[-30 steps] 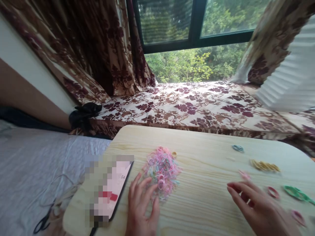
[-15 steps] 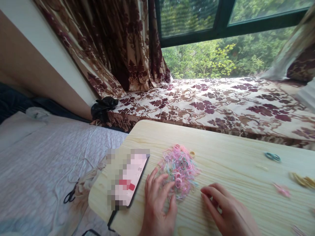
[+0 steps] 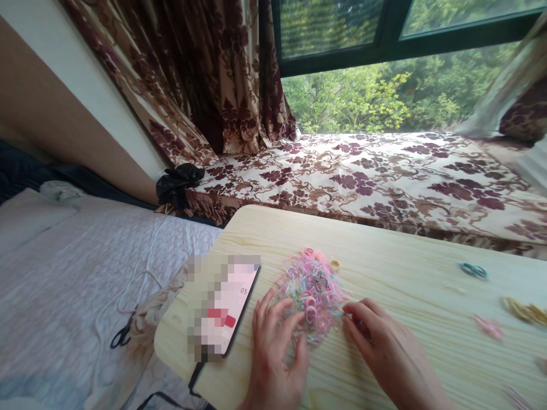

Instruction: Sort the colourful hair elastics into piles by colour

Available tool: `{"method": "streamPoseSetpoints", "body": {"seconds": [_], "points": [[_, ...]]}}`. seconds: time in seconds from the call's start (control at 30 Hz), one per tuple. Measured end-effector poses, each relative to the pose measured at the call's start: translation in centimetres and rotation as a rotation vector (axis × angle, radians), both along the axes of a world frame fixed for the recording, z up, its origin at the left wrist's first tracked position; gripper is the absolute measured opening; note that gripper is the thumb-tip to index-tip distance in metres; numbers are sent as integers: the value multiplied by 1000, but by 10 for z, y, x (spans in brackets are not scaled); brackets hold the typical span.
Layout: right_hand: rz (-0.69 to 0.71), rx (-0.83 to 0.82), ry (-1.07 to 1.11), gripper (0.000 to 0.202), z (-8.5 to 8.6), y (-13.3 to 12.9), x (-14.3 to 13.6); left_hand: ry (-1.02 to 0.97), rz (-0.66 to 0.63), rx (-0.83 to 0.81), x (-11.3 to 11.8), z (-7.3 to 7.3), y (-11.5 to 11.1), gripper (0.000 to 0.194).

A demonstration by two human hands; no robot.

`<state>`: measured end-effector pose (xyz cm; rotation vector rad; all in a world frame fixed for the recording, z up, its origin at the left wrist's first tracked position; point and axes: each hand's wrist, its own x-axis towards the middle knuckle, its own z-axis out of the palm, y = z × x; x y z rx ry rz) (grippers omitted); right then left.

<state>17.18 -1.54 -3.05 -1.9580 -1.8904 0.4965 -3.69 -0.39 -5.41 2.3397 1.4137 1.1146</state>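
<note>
A loose heap of small elastic hair bands (image 3: 314,285), mostly pink with some mint, white and clear ones, lies on the pale wooden table (image 3: 273,233). My left hand (image 3: 277,347) is open at the heap's left side, its spread fingertips reaching over the nearest bands. On the opposite side, my right hand (image 3: 380,341) has its fingers bent, the thumb and forefinger tips a little apart at the heap's right edge. I see nothing held between them. One yellowish band (image 3: 335,264) sits at the heap's upper right.
A partly blurred phone (image 3: 231,307) lies left of my left hand. Sorted teal (image 3: 473,270), pink (image 3: 489,327) and yellow bands (image 3: 525,310) lie at the right. Beyond the table are a flowered window seat (image 3: 363,176) and a bed (image 3: 85,256) with a white cable.
My right hand has moved left and slightly away from me to the heap's edge, its thumb and forefinger parting a little. My left hand has stayed nearly still.
</note>
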Motion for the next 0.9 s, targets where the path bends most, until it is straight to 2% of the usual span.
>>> {"method": "streamPoseSetpoints", "body": {"seconds": [0.43,0.67,0.9], "points": [[14,-11,-58,33,3,3,-4,-17,-6,-34,0,1,-2,32],[49,12,34,32,3,1,3,-3,-20,-37,-1,2,-3,33],[-76,94,187,32,8,-7,-1,18,-34,55,-4,-8,1,34]]}}
